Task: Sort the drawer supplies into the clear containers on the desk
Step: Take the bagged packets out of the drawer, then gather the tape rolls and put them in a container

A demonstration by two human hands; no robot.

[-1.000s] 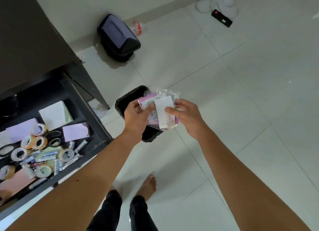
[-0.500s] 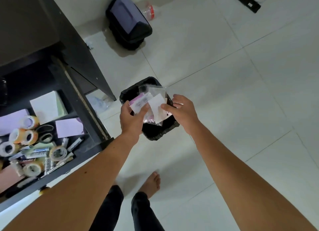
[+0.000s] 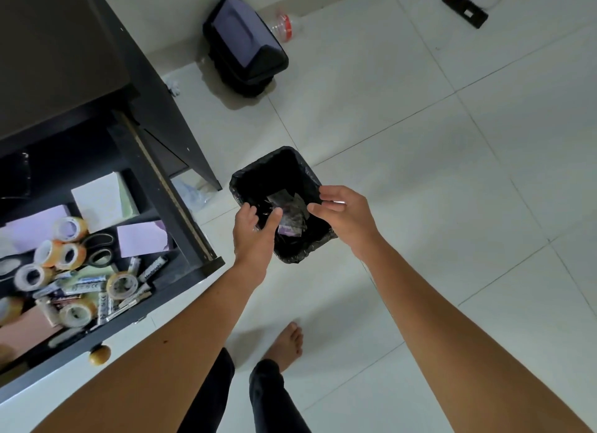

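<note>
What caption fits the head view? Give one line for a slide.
Both hands, left hand and right hand, open above a black-lined bin holding plastic packets, beside the open drawer.

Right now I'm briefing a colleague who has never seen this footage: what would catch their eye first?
Both hands, the left hand and the right hand, hang open over a black-lined bin on the floor, with clear plastic wrappers lying inside it. At the left an open drawer shows a jumble of tape rolls, batteries and pastel note pads.
</note>
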